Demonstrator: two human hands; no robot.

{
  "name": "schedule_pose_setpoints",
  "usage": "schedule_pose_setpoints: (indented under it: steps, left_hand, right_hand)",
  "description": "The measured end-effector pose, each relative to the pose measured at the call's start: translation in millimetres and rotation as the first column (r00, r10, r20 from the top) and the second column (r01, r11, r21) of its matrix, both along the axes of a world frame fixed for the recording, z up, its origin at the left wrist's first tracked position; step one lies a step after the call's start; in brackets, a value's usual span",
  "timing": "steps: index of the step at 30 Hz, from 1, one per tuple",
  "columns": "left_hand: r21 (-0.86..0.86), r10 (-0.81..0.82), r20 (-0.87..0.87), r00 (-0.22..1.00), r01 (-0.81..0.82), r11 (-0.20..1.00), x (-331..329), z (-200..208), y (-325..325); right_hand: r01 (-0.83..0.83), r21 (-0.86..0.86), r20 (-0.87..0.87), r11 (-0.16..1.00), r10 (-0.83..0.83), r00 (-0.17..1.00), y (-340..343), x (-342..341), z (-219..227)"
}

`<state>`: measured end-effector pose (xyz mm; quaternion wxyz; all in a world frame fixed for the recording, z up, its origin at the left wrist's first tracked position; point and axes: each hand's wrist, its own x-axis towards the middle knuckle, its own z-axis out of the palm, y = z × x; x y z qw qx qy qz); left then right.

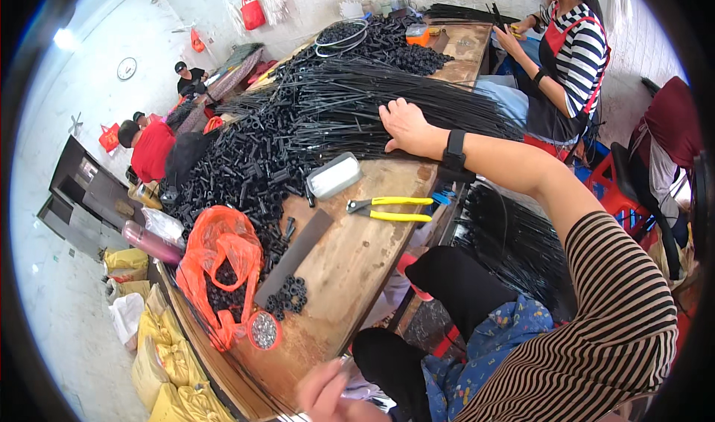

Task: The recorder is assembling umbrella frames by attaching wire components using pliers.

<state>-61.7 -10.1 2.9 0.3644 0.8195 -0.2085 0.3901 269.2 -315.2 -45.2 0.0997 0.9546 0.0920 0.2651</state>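
My right hand [407, 127] rests on the near edge of a wide heap of long thin black rods [350, 98]. Its thumb and fingers are spread apart against them, and a black band circles that wrist. Low in the picture, my left hand [328, 394] is raised in front of the table edge, smeared by motion, so its fingers cannot be read. Between the hands, on the wooden table [357, 254], lie cutting pliers with yellow handles [391, 207]. A whitish rectangular block [334, 176] sits beside the rods.
Short black tubular parts [231, 161] pile up at left. Nearer are an orange plastic bag [223, 251], a dark flat strip [294, 258], black rings [287, 297] and a red cup of small shiny pieces [264, 330]. A co-worker [573, 57] sits at far right. More rods [514, 236] lie below.
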Motion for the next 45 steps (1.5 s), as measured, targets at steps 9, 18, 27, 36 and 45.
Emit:
schedule_pose_setpoints:
  steps: [9,18,27,36,45]
  left_hand:
    - [-0.143,-0.054,-0.356,0.933,0.003,0.99,7,-68,-25]
    - [-0.131,-0.077,-0.338,0.938,0.035,0.991,10,-68,-31]
    - [-0.161,-0.114,-0.352,0.929,0.059,0.985,-3,-82,-30]
    - [-0.186,-0.122,-0.384,0.915,0.053,0.981,-9,-88,-28]
    - [-0.176,-0.148,-0.407,0.902,0.082,0.981,-8,-91,-34]
  right_hand:
    - [-0.117,0.037,-0.087,0.992,0.12,0.989,0,16,1]
    - [-0.214,-0.121,0.086,0.969,0.225,0.971,-2,1,14]
    - [-0.188,-0.009,-0.212,0.982,0.182,0.96,7,-10,15]
    - [0.351,0.69,-0.681,0.634,0.404,0.611,13,-5,45]
    - [0.311,0.846,-0.533,0.432,0.694,0.484,29,-12,60]
